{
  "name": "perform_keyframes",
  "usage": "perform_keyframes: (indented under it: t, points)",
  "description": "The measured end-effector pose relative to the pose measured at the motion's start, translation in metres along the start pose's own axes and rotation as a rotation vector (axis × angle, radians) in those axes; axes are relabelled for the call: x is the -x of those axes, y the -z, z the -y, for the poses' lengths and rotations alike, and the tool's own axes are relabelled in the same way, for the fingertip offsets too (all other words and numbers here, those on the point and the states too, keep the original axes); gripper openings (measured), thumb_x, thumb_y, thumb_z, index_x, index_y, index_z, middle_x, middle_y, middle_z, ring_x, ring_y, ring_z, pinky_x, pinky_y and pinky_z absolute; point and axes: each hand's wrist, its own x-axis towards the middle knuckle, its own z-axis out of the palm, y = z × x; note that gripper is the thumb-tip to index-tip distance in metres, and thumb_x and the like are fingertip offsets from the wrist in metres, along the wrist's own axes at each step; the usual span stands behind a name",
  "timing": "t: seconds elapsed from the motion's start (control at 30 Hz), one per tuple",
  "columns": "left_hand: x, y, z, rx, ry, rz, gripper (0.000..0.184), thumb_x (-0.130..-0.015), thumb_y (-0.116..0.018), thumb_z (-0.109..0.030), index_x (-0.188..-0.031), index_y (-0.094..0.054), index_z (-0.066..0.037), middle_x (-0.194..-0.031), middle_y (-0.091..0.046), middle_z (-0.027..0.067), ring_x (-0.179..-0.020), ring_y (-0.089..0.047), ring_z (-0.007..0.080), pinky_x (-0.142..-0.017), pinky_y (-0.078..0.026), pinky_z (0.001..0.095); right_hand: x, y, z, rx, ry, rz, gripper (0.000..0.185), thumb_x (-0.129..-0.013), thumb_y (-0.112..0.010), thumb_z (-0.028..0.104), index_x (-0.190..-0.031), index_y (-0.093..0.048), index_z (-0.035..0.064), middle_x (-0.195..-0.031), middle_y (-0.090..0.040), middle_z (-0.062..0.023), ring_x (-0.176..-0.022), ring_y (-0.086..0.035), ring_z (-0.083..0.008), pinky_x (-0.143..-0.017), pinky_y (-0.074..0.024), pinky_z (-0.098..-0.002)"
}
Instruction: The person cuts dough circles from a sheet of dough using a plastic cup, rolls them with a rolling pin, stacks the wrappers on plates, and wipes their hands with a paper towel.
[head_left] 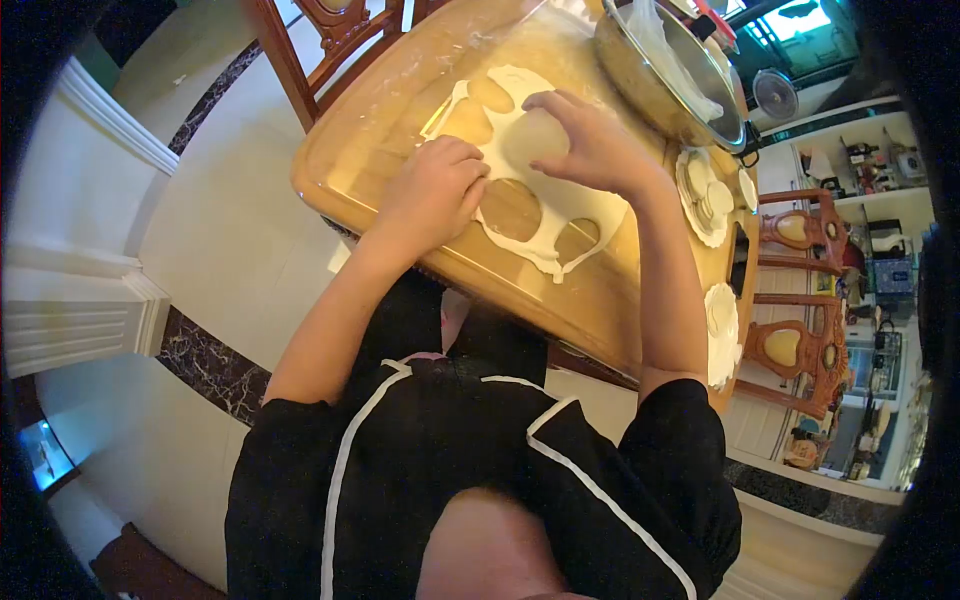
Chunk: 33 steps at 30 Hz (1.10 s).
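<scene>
A thin sheet of white dough (pixel 575 195) lies on the wooden table, with several round holes cut through it. My right hand (pixel 590 145) reaches over it, thumb and fingers curved around the rim of a pale round disc (pixel 535 140). Whether that disc is a cutter, a lid or dough, I cannot tell. At the sheet's near left edge, my left hand (pixel 435 190) rests with its fingers curled together beside the holes. Its fingertips are turned down, so what they pinch is hidden.
A large metal basin (pixel 665 75) with a plastic bag (pixel 670 50) inside stands at the table's far side. Round dough pieces (pixel 705 195) lie stacked to the right, and more white dough (pixel 722 330) sits nearer. Carved wooden chairs (pixel 800 345) stand beyond the table (pixel 350 150).
</scene>
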Motion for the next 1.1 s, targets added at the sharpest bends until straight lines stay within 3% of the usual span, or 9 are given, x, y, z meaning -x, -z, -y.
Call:
perform_keyframes:
  t: [0.27, 0.37, 0.57, 0.67, 0.77, 0.8, 0.9, 1.07, 1.1]
  points:
    - [0.001, 0.004, -0.001, 0.016, 0.048, 0.006, 0.011, -0.081, -0.067, -0.009, -0.088, -0.067, 0.0, -0.098, -0.063, 0.0131, -0.097, -0.06, 0.0312, -0.086, -0.049, 0.0401, -0.008, -0.014, 0.002, 0.031, 0.033, 0.058, 0.051, -0.076, -0.069, 0.029, -0.122, -0.054, 0.0112, -0.112, -0.06, -0.0174, -0.103, -0.06, -0.0378, -0.089, -0.0491, -0.043]
    - [0.0, 0.003, 0.0, 0.0, 0.035, 0.002, 0.012, -0.08, -0.068, -0.009, -0.088, -0.066, 0.0, -0.099, -0.063, 0.013, -0.098, -0.059, 0.031, -0.086, -0.049, 0.0401, -0.011, -0.022, 0.009, 0.099, -0.045, 0.038, 0.049, -0.077, -0.067, 0.032, -0.12, -0.054, 0.0114, -0.108, -0.061, -0.0174, -0.097, -0.063, -0.0385, -0.084, -0.0511, -0.044]
    - [0.002, 0.0, 0.001, -0.033, 0.008, 0.013, 0.015, -0.078, -0.07, -0.01, -0.09, -0.066, -0.001, -0.1, -0.062, 0.0121, -0.1, -0.058, 0.0307, -0.088, -0.048, 0.0401, -0.014, -0.043, 0.028, 0.246, -0.413, -0.145, 0.058, -0.079, -0.067, 0.051, -0.121, -0.054, 0.012, -0.102, -0.063, -0.02, -0.09, -0.065, -0.0408, -0.078, -0.0538, -0.0466]
    - [0.0, 0.003, 0.001, -0.026, 0.016, 0.018, 0.015, -0.077, -0.071, -0.01, -0.089, -0.066, -0.002, -0.099, -0.062, 0.0118, -0.1, -0.058, 0.0306, -0.088, -0.048, 0.0404, -0.012, -0.026, 0.017, 0.216, -0.348, -0.02, 0.062, -0.079, -0.069, 0.051, -0.123, -0.053, 0.0109, -0.111, -0.061, -0.022, -0.096, -0.064, -0.0407, -0.083, -0.0525, -0.0463]
    - [0.001, 0.002, 0.003, 0.006, 0.029, 0.022, 0.015, -0.077, -0.071, -0.01, -0.088, -0.065, -0.002, -0.099, -0.062, 0.0116, -0.1, -0.058, 0.0305, -0.087, -0.048, 0.0407, -0.01, -0.002, 0.007, 0.093, 0.073, 0.088, 0.064, -0.076, -0.076, 0.036, -0.13, -0.049, 0.0157, -0.129, -0.05, -0.0216, -0.107, -0.059, -0.0395, -0.092, -0.0476, -0.0444]
    - [0.002, 0.002, 0.003, 0.014, 0.021, 0.014, 0.015, -0.077, -0.071, -0.01, -0.088, -0.065, -0.002, -0.099, -0.062, 0.0116, -0.1, -0.058, 0.0305, -0.086, -0.048, 0.0407, -0.015, -0.001, 0.007, 0.093, 0.074, 0.094, 0.064, -0.076, -0.076, 0.036, -0.13, -0.049, 0.0157, -0.129, -0.05, -0.0216, -0.107, -0.059, -0.0395, -0.092, -0.0476, -0.0444]
    - [0.002, 0.003, 0.003, 0.011, 0.022, 0.013, 0.015, -0.077, -0.071, -0.01, -0.088, -0.065, -0.002, -0.099, -0.062, 0.0114, -0.099, -0.058, 0.0306, -0.086, -0.048, 0.0406, -0.02, -0.008, 0.011, 0.084, -0.042, 0.303, 0.059, -0.076, -0.075, 0.04, -0.126, -0.052, 0.0183, -0.121, -0.056, -0.0243, -0.102, -0.062, -0.0406, -0.091, -0.0499, -0.0436]
    - [0.001, 0.002, 0.002, -0.013, 0.025, 0.027, 0.015, -0.078, -0.07, -0.01, -0.088, -0.065, -0.002, -0.1, -0.062, 0.0112, -0.1, -0.057, 0.0305, -0.086, -0.048, 0.0405, -0.022, -0.038, 0.042, 0.191, -0.529, -0.047, 0.057, -0.081, -0.068, 0.044, -0.12, -0.052, 0.006, -0.107, -0.061, -0.0283, -0.092, -0.065, -0.0428, -0.081, -0.0534, -0.0469]
    - [0.001, 0.004, 0.0, -0.02, 0.032, 0.039, 0.015, -0.078, -0.071, -0.011, -0.088, -0.065, -0.002, -0.1, -0.062, 0.0111, -0.1, -0.057, 0.0304, -0.087, -0.048, 0.0405, -0.023, -0.036, 0.044, 0.181, -0.543, -0.034, 0.061, -0.08, -0.069, 0.044, -0.119, -0.051, 0.001, -0.106, -0.062, -0.0284, -0.093, -0.065, -0.0429, -0.082, -0.0533, -0.0471]
